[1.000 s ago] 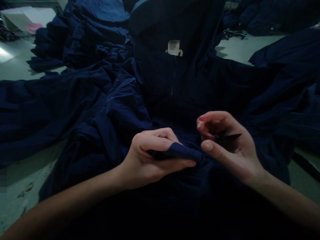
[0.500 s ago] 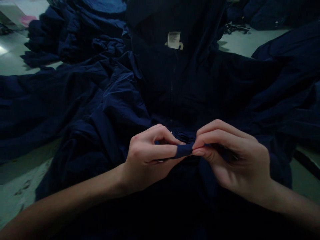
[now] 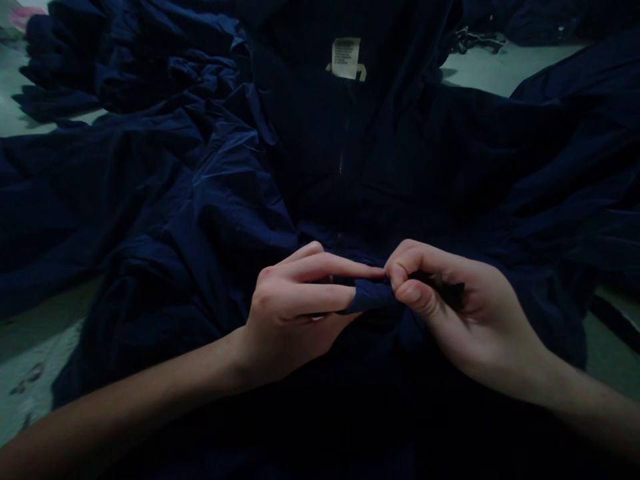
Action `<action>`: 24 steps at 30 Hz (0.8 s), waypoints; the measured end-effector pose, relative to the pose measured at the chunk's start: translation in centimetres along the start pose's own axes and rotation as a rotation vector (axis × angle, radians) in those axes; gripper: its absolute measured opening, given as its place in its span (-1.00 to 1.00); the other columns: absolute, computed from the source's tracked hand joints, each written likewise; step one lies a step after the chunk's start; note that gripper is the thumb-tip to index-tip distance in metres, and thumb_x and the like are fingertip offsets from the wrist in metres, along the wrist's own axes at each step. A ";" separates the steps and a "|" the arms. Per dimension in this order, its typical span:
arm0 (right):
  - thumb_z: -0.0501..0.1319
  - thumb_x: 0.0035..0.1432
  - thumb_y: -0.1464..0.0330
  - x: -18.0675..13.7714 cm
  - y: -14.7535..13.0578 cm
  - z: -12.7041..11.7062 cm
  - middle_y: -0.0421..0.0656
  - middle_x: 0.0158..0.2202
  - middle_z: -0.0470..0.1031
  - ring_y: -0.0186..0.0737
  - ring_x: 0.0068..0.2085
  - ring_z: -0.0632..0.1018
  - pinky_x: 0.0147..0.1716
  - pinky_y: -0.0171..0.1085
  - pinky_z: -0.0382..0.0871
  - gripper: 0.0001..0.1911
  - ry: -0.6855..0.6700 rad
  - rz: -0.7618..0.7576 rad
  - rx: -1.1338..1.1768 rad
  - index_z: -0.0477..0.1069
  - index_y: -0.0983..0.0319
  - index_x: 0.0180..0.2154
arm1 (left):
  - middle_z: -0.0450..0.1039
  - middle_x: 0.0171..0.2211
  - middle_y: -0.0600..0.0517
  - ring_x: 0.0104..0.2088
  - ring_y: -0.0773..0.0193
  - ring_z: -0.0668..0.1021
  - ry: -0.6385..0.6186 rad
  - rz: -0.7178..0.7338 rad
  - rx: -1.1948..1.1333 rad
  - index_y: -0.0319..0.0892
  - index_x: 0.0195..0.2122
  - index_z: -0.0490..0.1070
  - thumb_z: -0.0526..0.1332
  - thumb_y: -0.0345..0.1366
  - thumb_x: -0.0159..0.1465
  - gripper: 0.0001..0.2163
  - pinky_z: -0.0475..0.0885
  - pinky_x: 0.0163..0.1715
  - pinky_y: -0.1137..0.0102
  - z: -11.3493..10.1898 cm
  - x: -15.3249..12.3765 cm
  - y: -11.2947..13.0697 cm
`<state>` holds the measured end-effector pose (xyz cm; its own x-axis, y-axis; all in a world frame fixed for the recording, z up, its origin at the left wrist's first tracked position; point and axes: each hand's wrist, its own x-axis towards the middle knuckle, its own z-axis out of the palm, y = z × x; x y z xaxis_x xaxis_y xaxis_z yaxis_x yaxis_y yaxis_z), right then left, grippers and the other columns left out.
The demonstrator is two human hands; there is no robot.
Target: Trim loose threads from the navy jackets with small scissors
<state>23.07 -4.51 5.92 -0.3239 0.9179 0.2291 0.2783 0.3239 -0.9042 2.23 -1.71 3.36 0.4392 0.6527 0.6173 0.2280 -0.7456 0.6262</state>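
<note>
My left hand [image 3: 295,303] held a small fold of cloth [image 3: 373,295] pinched up from the dark blue jacket [image 3: 240,200] that lay spread open in front of me. The forefinger stretched flat along the top of the fold, the middle finger pressed on it just below, and the thumb was hidden underneath. My right hand [image 3: 450,313] met it from the other side, with thumb and bent forefinger closed narrowly on the same fold, so that the tip of my left forefinger touched the right one. The fold sat between the two hands, low in the middle of the jacket and just below the bottom end of its zipper [image 3: 341,163]. Something small and dark [image 3: 447,290] lay under the curled fingers of my right hand, against the palm; I could not tell what it was. The zipper ran straight away from me up to a pale label [image 3: 346,58] sewn inside the collar. The jacket's body bunched in shiny creases to my left and spread out flat to my right, covering most of the table [image 3: 30,380], whose pale surface showed only at the edges. A heap of clothes [image 3: 125,60] in the same dark blue lay at the far left, well apart from my hands.
</note>
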 end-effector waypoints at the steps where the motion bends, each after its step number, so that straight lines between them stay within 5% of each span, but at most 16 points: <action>1: 0.21 0.44 0.24 0.0 0.0 0.0 -0.24 -0.44 0.36 -0.38 -0.44 0.36 -0.49 -0.35 0.24 -0.73 -0.005 0.035 0.020 0.40 0.21 -0.34 | 0.73 -0.24 0.00 -0.44 0.36 0.52 0.006 -0.004 -0.009 -0.14 -0.40 0.65 0.46 -0.51 0.22 -0.87 0.40 -0.40 0.40 0.0 -0.1 -0.1; 6: 0.25 0.42 0.19 0.1 0.0 -0.2 -0.26 -0.46 0.37 -0.39 -0.45 0.37 -0.49 -0.38 0.25 -0.72 -0.001 0.144 0.103 0.45 0.19 -0.33 | 0.72 -0.28 0.03 -0.43 0.41 0.53 0.034 0.039 -0.021 -0.16 -0.34 0.66 0.48 -0.52 0.21 -0.88 0.41 -0.41 0.44 0.2 -0.2 -0.3; 20: 0.33 0.35 0.20 0.2 0.4 -0.8 -0.25 -0.40 0.43 -0.38 -0.46 0.36 -0.51 -0.35 0.24 -0.85 0.177 0.084 0.101 0.52 0.14 -0.18 | 0.73 -0.27 0.01 -0.43 0.39 0.56 0.043 -0.004 -0.110 -0.17 -0.32 0.67 0.45 -0.56 0.22 -0.86 0.43 -0.41 0.43 0.3 -0.1 -0.5; 24: 0.33 0.27 -0.02 0.3 1.0 -2.0 -0.15 -0.16 0.44 -0.21 -0.23 0.47 -0.36 -0.28 0.40 -0.52 0.106 0.104 0.224 0.43 0.06 0.10 | 0.74 -0.26 -0.01 -0.38 0.36 0.64 0.006 -0.130 -0.328 -0.17 -0.29 0.70 0.46 -0.54 0.22 -0.87 0.48 -0.33 0.44 0.3 0.2 -0.5</action>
<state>25.05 -3.44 5.81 -0.2046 0.9662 0.1568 0.0944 0.1789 -0.9793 2.48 -1.29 2.98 0.4197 0.7411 0.5240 -0.0094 -0.5737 0.8190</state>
